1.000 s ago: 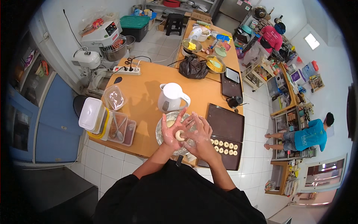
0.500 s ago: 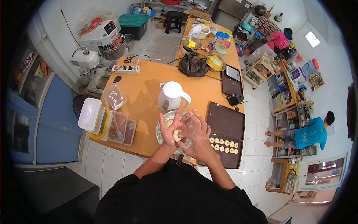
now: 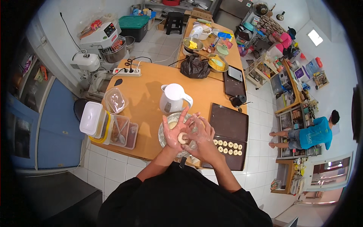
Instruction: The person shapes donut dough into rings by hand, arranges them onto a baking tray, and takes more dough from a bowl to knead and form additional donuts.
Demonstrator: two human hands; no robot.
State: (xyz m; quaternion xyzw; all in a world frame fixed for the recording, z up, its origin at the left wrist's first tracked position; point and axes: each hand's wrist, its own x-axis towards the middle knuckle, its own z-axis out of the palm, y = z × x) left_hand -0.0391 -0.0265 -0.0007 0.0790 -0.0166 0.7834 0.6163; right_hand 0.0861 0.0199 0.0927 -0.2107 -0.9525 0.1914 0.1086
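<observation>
**Ring of dough between two floured hands above a bowl**

The left hand (image 3: 173,137) is turned palm up, its fingers spread, and bears a pale ring (image 3: 180,138) of dough on the palm. The right hand (image 3: 203,142) meets it from the other side, fingers bent, with fingertips at the ring; whether they pinch it or merely touch it cannot be told. The two hands are thus together, the ring between them, and both carry a whitish coating.

Directly below is a metal bowl (image 3: 161,135), its inner wall dusted white, with a pale lump (image 3: 172,125) of dough inside; the hands hide much of the remainder. A white kettle (image 3: 174,98) stands upright just beyond the bowl on the wooden surface (image 3: 141,98).

To the right of the hands, a dark tray (image 3: 235,163) holds further rings (image 3: 230,144) in two rows, partly covered by the right hand and forearm. A second dark tray (image 3: 228,122) lies just beyond it. At the left edge of the surface are plastic tubs (image 3: 92,115), one holding a spoon (image 3: 121,137). Farther back are a power strip (image 3: 127,72), a black bag (image 3: 195,67) and a pan (image 3: 216,63) of yellow food.
</observation>
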